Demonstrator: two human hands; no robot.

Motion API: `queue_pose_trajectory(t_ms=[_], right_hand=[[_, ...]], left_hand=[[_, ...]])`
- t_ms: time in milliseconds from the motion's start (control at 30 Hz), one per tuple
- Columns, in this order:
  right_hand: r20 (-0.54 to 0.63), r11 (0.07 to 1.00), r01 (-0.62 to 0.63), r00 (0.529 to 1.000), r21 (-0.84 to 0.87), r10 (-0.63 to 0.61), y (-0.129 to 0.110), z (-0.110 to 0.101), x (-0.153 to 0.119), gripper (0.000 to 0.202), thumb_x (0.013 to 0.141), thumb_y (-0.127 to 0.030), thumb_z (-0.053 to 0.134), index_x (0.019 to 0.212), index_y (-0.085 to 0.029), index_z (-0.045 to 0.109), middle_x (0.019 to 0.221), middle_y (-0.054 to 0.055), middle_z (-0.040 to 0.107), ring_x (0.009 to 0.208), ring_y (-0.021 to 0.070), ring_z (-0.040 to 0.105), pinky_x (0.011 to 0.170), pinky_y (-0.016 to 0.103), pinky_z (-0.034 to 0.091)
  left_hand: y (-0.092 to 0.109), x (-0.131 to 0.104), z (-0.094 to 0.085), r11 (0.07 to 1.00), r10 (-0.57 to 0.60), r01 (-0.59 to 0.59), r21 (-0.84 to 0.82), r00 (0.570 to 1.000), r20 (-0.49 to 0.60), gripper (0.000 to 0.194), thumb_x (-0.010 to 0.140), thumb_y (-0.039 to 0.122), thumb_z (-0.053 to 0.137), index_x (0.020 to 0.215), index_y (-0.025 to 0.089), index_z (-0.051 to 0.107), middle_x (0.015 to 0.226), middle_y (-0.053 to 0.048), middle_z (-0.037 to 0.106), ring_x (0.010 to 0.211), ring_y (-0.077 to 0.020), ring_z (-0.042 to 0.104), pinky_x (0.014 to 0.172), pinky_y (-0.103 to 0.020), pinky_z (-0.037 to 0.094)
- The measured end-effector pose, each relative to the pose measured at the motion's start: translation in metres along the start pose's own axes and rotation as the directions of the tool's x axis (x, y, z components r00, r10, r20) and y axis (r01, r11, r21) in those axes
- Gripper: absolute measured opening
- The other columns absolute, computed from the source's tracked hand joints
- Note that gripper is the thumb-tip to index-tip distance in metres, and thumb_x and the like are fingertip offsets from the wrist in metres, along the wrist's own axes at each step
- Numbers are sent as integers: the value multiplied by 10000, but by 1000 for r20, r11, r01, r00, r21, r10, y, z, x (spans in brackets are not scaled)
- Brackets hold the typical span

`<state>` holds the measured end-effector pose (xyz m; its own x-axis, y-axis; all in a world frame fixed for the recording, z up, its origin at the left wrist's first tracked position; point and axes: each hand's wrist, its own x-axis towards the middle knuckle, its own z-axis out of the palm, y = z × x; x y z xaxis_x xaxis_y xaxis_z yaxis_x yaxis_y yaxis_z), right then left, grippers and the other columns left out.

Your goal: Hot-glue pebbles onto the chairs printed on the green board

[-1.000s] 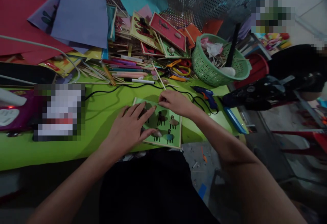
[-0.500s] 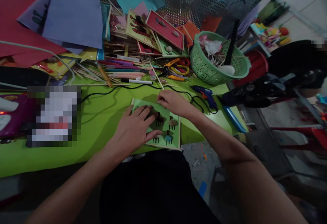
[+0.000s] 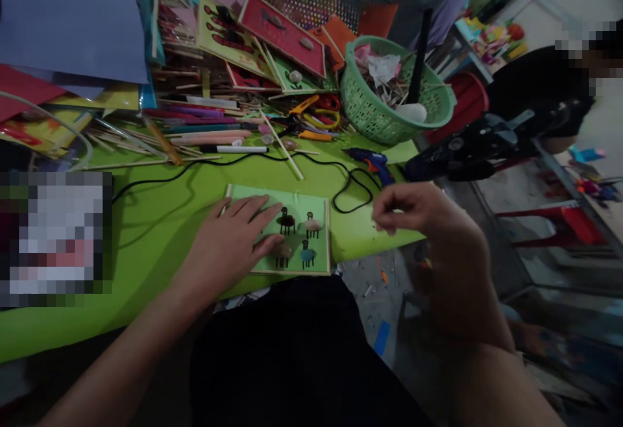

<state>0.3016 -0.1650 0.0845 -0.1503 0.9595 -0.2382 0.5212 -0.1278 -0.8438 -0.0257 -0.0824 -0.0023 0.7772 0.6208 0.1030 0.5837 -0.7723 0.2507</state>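
A green card (image 3: pixel 318 209) framed with thin sticks lies near the table's front edge, with small animal figures of stones and dark legs on it. My left hand (image 3: pixel 238 235) rests flat over the card's left part, fingers spread. Right of the card, above the table edge, my right hand (image 3: pixel 409 209) is raised with its fingers curled to a pinch; whatever it may hold is too small to make out. Beyond the card a thin stick (image 3: pixel 282 145) lies across a black cable.
A blue glue gun (image 3: pixel 372 162) lies beside its looped cable, in front of a green basket (image 3: pixel 374 109) of scraps. Pens, scissors (image 3: pixel 321 119) and framed pictures (image 3: pixel 287 31) fill the back. A tripod-like black object (image 3: pixel 452 151) stands at the right; a blurred-out device (image 3: pixel 53 239) lies left.
My right hand has moved away from the card's top edge to the right, off the card. The view has shifted, and more of the figures now show. My left hand stays on the card.
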Motion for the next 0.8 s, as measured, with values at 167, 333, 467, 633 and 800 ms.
queue_pose_trajectory(t_ms=[167,333,467,633,800], right_hand=[[192,949,109,980,-297,-52,27,-20,-48,174,909,-337,696,1044,-324,804,1140,69,783,1075,230,735,921,378,591],[-209,966,84,968,-246,-138,37,2,-44,99,940,-309,668,905,-312,760,941,30,780,903,198,734,839,371,578],[-116,908,274,939,-315,-324,38,35,-17,197,969,-283,634,1140,-294,730,1170,47,768,1126,223,695,1007,432,526],[-55,845,392,896,-364,-440,54,70,9,271,986,-266,596,1245,-264,676,1278,78,718,1222,228,642,1055,458,503],[-110,832,377,884,-408,-454,67,86,8,301,1002,-234,546,1285,-261,644,1250,81,712,1234,236,627,1089,480,497]], left_hand=[[-1,14,-18,997,69,-68,28,998,-5,402,1038,356,469,1373,209,635,1401,-99,657,1245,-311,611,1078,-487,425],[7,57,-23,989,132,-138,54,985,112,302,1015,293,512,1237,208,697,1152,-76,749,1082,-288,662,932,-415,483],[10,94,-11,979,189,-197,42,969,158,229,991,288,545,1101,169,708,1049,-92,734,1037,-279,655,873,-383,487],[17,117,-3,979,194,-200,29,970,147,151,970,271,580,958,164,686,960,-82,708,995,-264,642,842,-363,479],[30,124,-5,972,201,-217,89,966,166,153,958,169,566,872,183,692,881,-76,701,917,-255,647,787,-359,471]])
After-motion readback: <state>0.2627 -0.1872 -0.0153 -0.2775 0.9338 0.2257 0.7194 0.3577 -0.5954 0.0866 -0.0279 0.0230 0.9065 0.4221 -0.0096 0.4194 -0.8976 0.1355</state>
